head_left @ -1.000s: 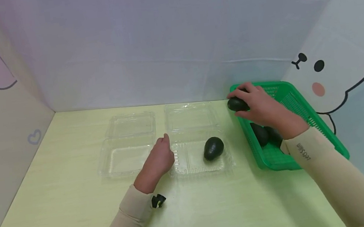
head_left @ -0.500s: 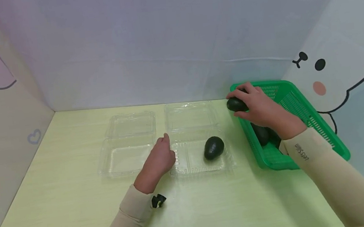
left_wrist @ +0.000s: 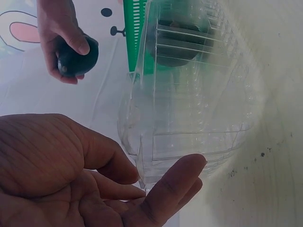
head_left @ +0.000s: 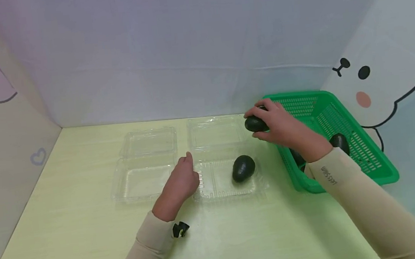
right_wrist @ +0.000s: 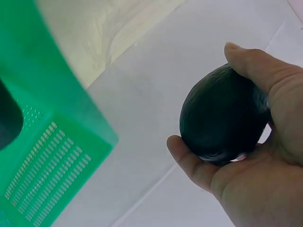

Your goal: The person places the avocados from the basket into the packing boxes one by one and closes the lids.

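Note:
My right hand [head_left: 283, 129] grips a dark avocado [head_left: 255, 124] between thumb and fingers, up past the basket's left edge. The right wrist view shows this avocado [right_wrist: 222, 116] close up, part of it hidden by the fingers. My left hand [head_left: 180, 182] is at the left edge of an opened clear plastic clamshell box [head_left: 215, 189]. In the left wrist view its thumb and fingers pinch the rim of that box [left_wrist: 189, 113]. One avocado [head_left: 243, 168] lies in the right half of the box's base.
A green plastic basket [head_left: 371, 165] stands at the right with more avocados [head_left: 339, 143] inside, partly hidden by the right arm. A second clear clamshell box [head_left: 145, 182] lies opened to the left. Walls border the table's back and sides.
My right hand has carried its avocado leftward from over the basket's rim, uncovering another avocado in the basket. My left hand has stayed at the box's edge.

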